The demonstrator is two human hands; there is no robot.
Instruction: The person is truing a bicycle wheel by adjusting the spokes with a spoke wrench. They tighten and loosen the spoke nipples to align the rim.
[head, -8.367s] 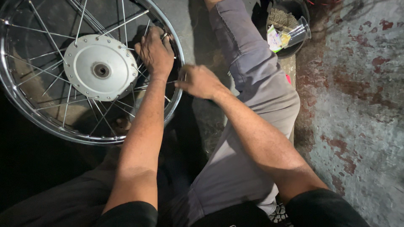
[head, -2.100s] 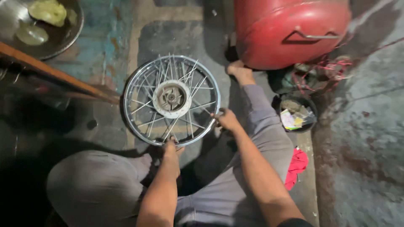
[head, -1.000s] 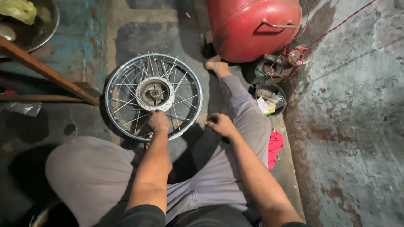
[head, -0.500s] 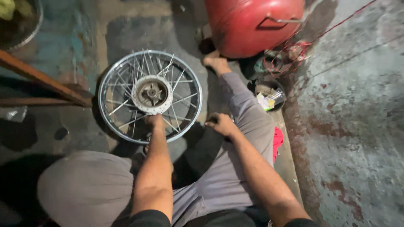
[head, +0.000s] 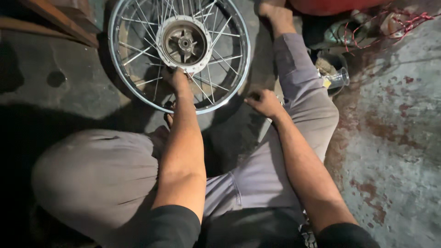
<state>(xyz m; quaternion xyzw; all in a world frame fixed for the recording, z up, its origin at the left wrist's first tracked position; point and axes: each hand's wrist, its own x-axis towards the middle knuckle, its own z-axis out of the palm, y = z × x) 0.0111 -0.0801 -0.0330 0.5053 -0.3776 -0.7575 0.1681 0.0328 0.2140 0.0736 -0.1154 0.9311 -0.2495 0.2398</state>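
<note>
Head view: I sit on the concrete floor [head: 59,96] with my legs apart, and the spoked wheel [head: 180,54] lies flat on the floor between my knees, toward the top of the picture.

1. Left hand [head: 177,79]. It reaches forward across the chrome rim [head: 229,94] and rests among the spokes, just below the hub [head: 183,43]. The fingers are curled among the spokes. Whether they grip a spoke or a small tool, I cannot tell; the fingertips are hidden by the back of the hand.

2. Right hand [head: 262,102]. It is closed into a loose fist, just outside the rim at the lower right of the wheel and close to my right knee. Something small may be pinched in it, but it is too dark to tell.

3. Wheel. The hub is a pale metal drum with its open, ribbed side up. Spokes run from it to the rim in crossed pairs.

4. Surroundings. My right leg [head: 301,87], in grey trousers, extends beside the wheel, and the bare foot [head: 274,13] lies at the top. A clear plastic cup [head: 337,79] stands just beside the right shin. Red cord [head: 395,20] lies tangled on the floor beyond it. A wooden beam [head: 59,20] crosses the upper left corner, well apart from my hands.
</note>
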